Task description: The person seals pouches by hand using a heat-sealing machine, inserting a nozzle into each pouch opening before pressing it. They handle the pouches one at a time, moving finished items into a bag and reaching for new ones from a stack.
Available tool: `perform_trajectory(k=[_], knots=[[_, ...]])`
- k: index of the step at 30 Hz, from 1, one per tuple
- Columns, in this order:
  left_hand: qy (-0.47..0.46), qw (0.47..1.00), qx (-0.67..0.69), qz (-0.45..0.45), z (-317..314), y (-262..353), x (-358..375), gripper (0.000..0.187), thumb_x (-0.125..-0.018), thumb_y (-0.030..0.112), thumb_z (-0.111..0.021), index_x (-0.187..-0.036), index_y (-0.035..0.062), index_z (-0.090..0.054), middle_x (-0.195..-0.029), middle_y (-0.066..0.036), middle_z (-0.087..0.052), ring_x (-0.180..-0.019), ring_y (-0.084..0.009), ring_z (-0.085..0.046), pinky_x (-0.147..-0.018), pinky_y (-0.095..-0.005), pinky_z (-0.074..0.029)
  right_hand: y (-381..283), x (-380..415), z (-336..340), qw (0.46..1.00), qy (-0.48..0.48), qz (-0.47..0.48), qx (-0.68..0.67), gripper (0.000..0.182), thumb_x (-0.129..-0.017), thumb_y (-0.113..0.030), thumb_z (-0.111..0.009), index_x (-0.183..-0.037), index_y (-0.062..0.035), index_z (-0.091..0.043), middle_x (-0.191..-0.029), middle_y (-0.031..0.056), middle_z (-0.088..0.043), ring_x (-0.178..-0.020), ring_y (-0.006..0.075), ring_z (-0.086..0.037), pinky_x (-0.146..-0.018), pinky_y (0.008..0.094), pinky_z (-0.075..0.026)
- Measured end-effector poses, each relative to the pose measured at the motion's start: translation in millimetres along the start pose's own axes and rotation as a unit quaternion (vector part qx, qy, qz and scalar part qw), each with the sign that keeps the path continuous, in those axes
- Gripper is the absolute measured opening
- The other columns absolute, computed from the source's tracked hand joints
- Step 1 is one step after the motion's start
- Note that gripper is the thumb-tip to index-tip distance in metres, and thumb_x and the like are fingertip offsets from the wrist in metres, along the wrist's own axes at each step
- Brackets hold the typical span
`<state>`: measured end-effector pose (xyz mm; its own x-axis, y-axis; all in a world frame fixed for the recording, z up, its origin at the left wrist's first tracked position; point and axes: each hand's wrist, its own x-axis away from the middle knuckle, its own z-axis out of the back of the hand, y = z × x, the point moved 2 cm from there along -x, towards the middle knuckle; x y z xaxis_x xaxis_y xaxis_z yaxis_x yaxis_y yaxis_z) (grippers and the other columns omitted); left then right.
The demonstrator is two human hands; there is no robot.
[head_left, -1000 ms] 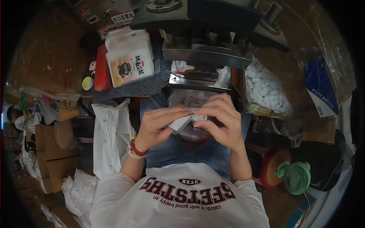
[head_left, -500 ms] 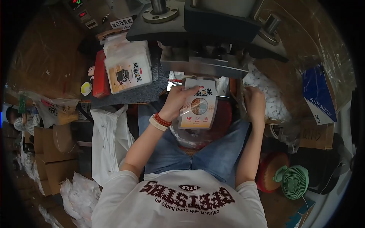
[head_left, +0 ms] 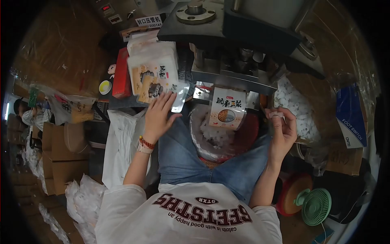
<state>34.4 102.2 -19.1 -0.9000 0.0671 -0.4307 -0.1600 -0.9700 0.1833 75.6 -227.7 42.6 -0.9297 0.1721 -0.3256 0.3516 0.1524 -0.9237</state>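
Note:
My left hand (head_left: 159,118) lies with fingers stretched and thumb apart on a printed pouch (head_left: 179,97) at the lower edge of a pouch stack (head_left: 156,61). Another printed pouch (head_left: 226,107) hangs below the metal press jaw (head_left: 231,79), with neither hand on it. My right hand (head_left: 281,132) is raised right of that pouch, thumb and fingers pinching a small pale piece (head_left: 276,115). Many small white pieces (head_left: 296,110) fill a plastic-lined container beside this hand.
The dark press (head_left: 260,30) spans the top. Below the hanging pouch, a lined red basin (head_left: 248,134) holds white pieces. A red box (head_left: 122,75) stands left of the stack. A green fan (head_left: 316,206) and a blue-white box (head_left: 350,118) are on the right.
My left hand has let go of the pouch at the press and moved left onto the stack. My right hand has come away from the white pieces with one pinched. The view has shifted.

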Motion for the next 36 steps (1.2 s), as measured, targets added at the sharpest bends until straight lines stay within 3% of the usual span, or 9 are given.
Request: perform_trajectory(k=[5, 11, 19, 21, 26, 29, 33, 35, 36], knots=[[0.023, 0.959, 0.225, 0.171, 27, 26, 11, 0.039, -0.068, -0.006, -0.055, -0.101, 0.0072, -0.07, -0.096, -0.008, -0.07, -0.092, -0.0265, -0.067, -0.079, -0.0317, -0.053, -31, 18, -43, 0.989, -0.124, 0.068, -0.033, 0.025, -0.083, 0.003, -0.067, -0.106, 0.0032, -0.057, -0.101, 0.0126, -0.065, -0.091, 0.0164, -0.062, -0.087, 0.0283, -0.047], [0.111, 0.964, 0.231, -0.077, 60, 85, -7, 0.038, -0.063, -0.007, -0.061, -0.098, 0.0042, -0.069, -0.099, -0.009, -0.07, -0.095, -0.0259, -0.067, -0.08, -0.0336, -0.053, -14, 29, -81, 0.93, -0.234, 0.256, 0.118, 0.025, -0.067, -0.002, -0.077, -0.09, 0.0, -0.066, -0.088, 0.009, -0.068, -0.084, 0.0261, -0.062, -0.075, 0.0323, -0.049], [-0.022, 0.893, 0.447, -0.043, 38, 111, -15, 0.013, -0.081, 0.005, -0.068, -0.092, 0.0015, -0.071, -0.092, -0.009, -0.071, -0.077, -0.0192, -0.07, -0.066, -0.0255, -0.053, -21, 18, -54, 0.941, -0.237, 0.185, 0.158, 0.039, -0.068, -0.009, -0.078, -0.104, -0.0016, -0.064, -0.098, 0.0096, -0.067, -0.087, 0.0254, -0.061, -0.082, 0.0346, -0.047], [-0.168, 0.763, 0.598, 0.177, -8, 108, -17, 0.019, -0.089, 0.015, -0.065, -0.088, -0.0027, -0.071, -0.088, -0.008, -0.071, -0.07, -0.0114, -0.067, -0.062, -0.0235, -0.052, -8, 11, -43, 0.962, -0.156, 0.103, 0.202, 0.039, -0.076, -0.01, -0.074, -0.112, -0.0021, -0.061, -0.107, 0.011, -0.064, -0.089, 0.0248, -0.062, -0.084, 0.0321, -0.046], [-0.154, 0.566, 0.744, 0.319, -37, 106, -50, 0.026, -0.088, 0.018, -0.066, -0.095, -0.0072, -0.066, -0.089, -0.011, -0.069, -0.075, -0.0117, -0.066, -0.064, -0.0233, -0.052, -23, -31, 14, 0.918, -0.016, 0.102, 0.382, 0.031, -0.085, -0.011, -0.066, -0.113, -0.0021, -0.06, -0.104, 0.0134, -0.064, -0.089, 0.0249, -0.061, -0.081, 0.0325, -0.047], [-0.168, 0.544, 0.755, 0.325, -42, 100, -69, 0.026, -0.088, 0.017, -0.066, -0.097, -0.0077, -0.065, -0.093, -0.013, -0.069, -0.078, -0.0137, -0.067, -0.066, -0.0242, -0.054, 9, -51, 28, 0.776, -0.026, 0.151, 0.611, 0.029, -0.083, -0.006, -0.063, -0.111, -0.0016, -0.06, -0.102, 0.0158, -0.062, -0.091, 0.0316, -0.06, -0.08, 0.0382, -0.048], [-0.154, 0.534, 0.762, 0.333, -45, 100, -73, 0.029, -0.087, 0.017, -0.067, -0.099, -0.0087, -0.064, -0.092, -0.014, -0.069, -0.077, -0.0153, -0.068, -0.067, -0.0244, -0.055, 44, -59, 37, 0.776, -0.043, 0.098, 0.621, 0.026, -0.081, -0.006, -0.063, -0.106, -0.0007, -0.06, -0.103, 0.0197, -0.061, -0.093, 0.0383, -0.058, -0.081, 0.0422, -0.046], [-0.183, 0.563, 0.735, 0.331, -47, 88, -73, 0.029, -0.088, 0.02, -0.066, -0.101, -0.0056, -0.065, -0.091, -0.013, -0.069, -0.075, -0.014, -0.067, -0.064, -0.0248, -0.054, 38, -56, 35, 0.783, -0.078, 0.106, 0.608, 0.025, -0.079, -0.002, -0.06, -0.104, -0.0002, -0.059, -0.1, 0.019, -0.061, -0.093, 0.0382, -0.058, -0.08, 0.0428, -0.046], [-0.224, 0.692, 0.622, 0.291, -38, 80, -77, 0.028, -0.088, 0.022, -0.066, -0.1, -0.0034, -0.065, -0.089, -0.011, -0.07, -0.072, -0.0134, -0.066, -0.062, -0.0257, -0.053, 40, -55, 38, 0.785, -0.079, 0.109, 0.604, 0.025, -0.079, -0.002, -0.06, -0.104, -0.0002, -0.059, -0.1, 0.019, -0.061, -0.093, 0.0382, -0.058, -0.08, 0.0428, -0.046]])
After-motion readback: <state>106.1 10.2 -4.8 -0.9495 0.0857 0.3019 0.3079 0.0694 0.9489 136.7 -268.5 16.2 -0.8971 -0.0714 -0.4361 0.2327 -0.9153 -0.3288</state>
